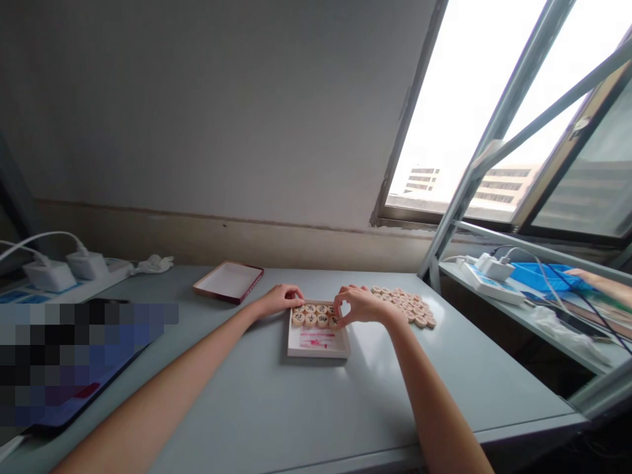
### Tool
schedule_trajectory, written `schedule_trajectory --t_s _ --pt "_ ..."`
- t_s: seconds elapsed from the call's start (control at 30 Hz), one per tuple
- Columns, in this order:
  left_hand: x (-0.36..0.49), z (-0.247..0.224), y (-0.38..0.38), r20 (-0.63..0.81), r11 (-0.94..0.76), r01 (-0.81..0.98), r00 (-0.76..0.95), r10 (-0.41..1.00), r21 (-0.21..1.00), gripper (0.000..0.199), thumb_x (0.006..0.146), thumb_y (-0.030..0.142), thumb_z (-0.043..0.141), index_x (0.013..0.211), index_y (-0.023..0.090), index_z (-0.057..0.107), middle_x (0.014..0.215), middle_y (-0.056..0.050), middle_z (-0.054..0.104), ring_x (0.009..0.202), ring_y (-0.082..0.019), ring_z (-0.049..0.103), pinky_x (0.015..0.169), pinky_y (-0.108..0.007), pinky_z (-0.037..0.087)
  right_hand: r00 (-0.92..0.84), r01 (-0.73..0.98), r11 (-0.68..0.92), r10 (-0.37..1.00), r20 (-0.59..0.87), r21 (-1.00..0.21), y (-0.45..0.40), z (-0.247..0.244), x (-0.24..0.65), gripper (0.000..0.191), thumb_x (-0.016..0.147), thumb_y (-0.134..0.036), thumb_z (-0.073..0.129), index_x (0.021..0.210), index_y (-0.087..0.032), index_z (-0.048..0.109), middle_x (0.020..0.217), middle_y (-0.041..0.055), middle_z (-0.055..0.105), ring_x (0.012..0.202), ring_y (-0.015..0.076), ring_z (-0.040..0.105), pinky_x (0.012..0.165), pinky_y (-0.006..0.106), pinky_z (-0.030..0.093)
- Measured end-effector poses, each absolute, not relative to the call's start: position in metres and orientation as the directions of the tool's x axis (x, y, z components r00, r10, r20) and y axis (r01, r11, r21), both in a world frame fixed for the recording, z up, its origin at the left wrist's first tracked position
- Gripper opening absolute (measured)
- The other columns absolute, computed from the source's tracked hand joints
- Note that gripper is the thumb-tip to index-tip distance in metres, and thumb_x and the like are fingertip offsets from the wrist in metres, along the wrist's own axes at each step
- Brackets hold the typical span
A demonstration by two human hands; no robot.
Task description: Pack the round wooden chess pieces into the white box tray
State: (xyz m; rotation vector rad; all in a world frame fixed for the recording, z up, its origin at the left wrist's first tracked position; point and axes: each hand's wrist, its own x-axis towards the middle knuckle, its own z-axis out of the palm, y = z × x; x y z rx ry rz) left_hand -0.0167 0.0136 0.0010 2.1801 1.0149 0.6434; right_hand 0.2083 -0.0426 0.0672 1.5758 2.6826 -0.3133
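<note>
A shallow white box [318,353] lies on the desk in front of me, with two rows of round wooden Chinese chess pieces [311,320] at its far end. Pink markings show on the bare near part of its floor. My left hand [280,299] is closed at the far left corner, fingertips on the box's edge. At the right end of the rows, my right hand [359,304] pinches a chess piece [334,322] between thumb and forefinger. Beyond that hand, a spread of loose chess pieces [407,304] lies on the desk, partly hidden by it.
The box lid [230,282] lies upturned at the back left. A power strip [111,270] with plugged-in chargers and a blurred-out screen device [89,375] are on the left. Across the bed-frame post [474,178], another person's arm [605,283] reaches near a blue tray [538,276].
</note>
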Motion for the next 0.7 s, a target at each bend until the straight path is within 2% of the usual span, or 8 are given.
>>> schedule_trajectory --t_s 0.23,0.4,0.47,0.53,0.63,0.7 --pt "-0.016 0.002 0.014 0.153 -0.499 0.498 0.582 0.799 0.709 0.039 0.070 0.049 0.050 0.080 0.013 0.060 0.060 0.001 0.048 0.059 -0.013 0.044 0.054 -0.021 0.031 -0.505 0.859 0.488 0.858 -0.092 -0.156 -0.039 0.061 0.207 0.017 0.062 -0.040 0.066 0.072 -0.026 0.066 0.088 0.0030 0.056 0.090 0.0229 0.047 0.082 0.037 0.031" --pt "-0.016 0.005 0.011 0.143 -0.493 0.495 0.586 0.797 0.716 0.039 0.070 0.049 0.050 0.079 0.013 0.060 0.061 0.000 0.049 0.059 -0.013 0.044 0.053 -0.021 0.030 -0.522 0.828 0.492 0.852 -0.047 -0.267 -0.041 0.074 0.229 0.013 0.069 -0.037 0.060 0.076 -0.029 0.067 0.091 0.0004 0.058 0.088 0.0188 0.050 0.082 0.032 0.033" --pt "-0.016 0.005 0.011 0.148 -0.496 0.496 0.585 0.797 0.713 0.039 0.070 0.049 0.050 0.079 0.013 0.060 0.061 0.000 0.049 0.059 -0.013 0.044 0.053 -0.021 0.030 -0.450 0.851 0.430 0.893 0.004 -0.302 -0.044 0.080 0.250 0.015 0.071 -0.034 0.057 0.081 -0.029 0.067 0.094 0.0003 0.058 0.086 0.0175 0.052 0.078 0.029 0.036" --pt "-0.016 0.004 0.012 0.147 -0.494 0.505 0.579 0.802 0.707 0.039 0.069 0.050 0.049 0.079 0.013 0.060 0.061 0.000 0.049 0.059 -0.013 0.043 0.053 -0.021 0.030 -0.318 0.909 0.303 0.948 -0.007 -0.288 -0.047 0.083 0.273 0.019 0.066 -0.032 0.061 0.083 -0.026 0.066 0.092 0.0016 0.060 0.083 0.0184 0.054 0.073 0.028 0.038" --pt "-0.015 0.001 0.015 0.142 -0.491 0.511 0.578 0.804 0.705 0.039 0.069 0.050 0.049 0.079 0.014 0.060 0.059 0.001 0.048 0.058 -0.013 0.043 0.053 -0.021 0.030 -0.132 0.978 0.110 0.984 -0.116 -0.178 -0.048 0.078 0.298 0.029 0.055 -0.028 0.069 0.083 -0.024 0.066 0.083 0.0031 0.061 0.078 0.0204 0.056 0.068 0.029 0.039" --pt "-0.015 0.000 0.016 0.139 -0.489 0.510 0.578 0.804 0.707 0.039 0.069 0.051 0.049 0.079 0.014 0.059 0.059 0.001 0.047 0.058 -0.014 0.043 0.053 -0.021 0.030 -0.077 0.990 0.061 0.989 -0.126 -0.124 -0.046 0.070 0.305 0.030 0.052 -0.027 0.069 0.081 -0.023 0.065 0.079 0.0031 0.061 0.075 0.0208 0.056 0.067 0.031 0.039"
